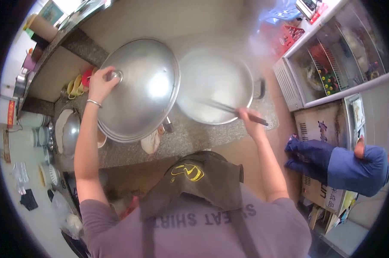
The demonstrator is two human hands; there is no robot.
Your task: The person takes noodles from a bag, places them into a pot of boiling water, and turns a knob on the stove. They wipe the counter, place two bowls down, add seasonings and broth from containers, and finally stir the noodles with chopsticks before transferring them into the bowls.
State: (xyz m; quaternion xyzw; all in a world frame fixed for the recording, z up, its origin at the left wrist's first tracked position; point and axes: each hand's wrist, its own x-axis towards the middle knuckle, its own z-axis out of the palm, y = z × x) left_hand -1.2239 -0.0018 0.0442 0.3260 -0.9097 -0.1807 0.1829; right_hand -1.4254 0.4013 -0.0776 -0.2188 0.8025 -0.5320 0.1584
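Observation:
My left hand (100, 84) is closed on the knob of a large domed metal lid (140, 103), which is tilted up beside a wide pot. White steam blurs the contents of the pot (251, 81), so I cannot make out what is inside. Long chopsticks (223, 105) are gripped in my right hand (251, 122) near the pot's front right rim. Their far ends reach in over the pot and fade into the steam. A black side handle (259, 88) sticks out at the pot's right.
A stone counter (220, 134) carries the pot, with a pale cloth (150, 142) under the lid's edge. Yellow cups (75, 87) and another metal lid (71, 134) sit left. A glass-doored fridge (336, 56) stands right. A person in blue (353, 165) is nearby.

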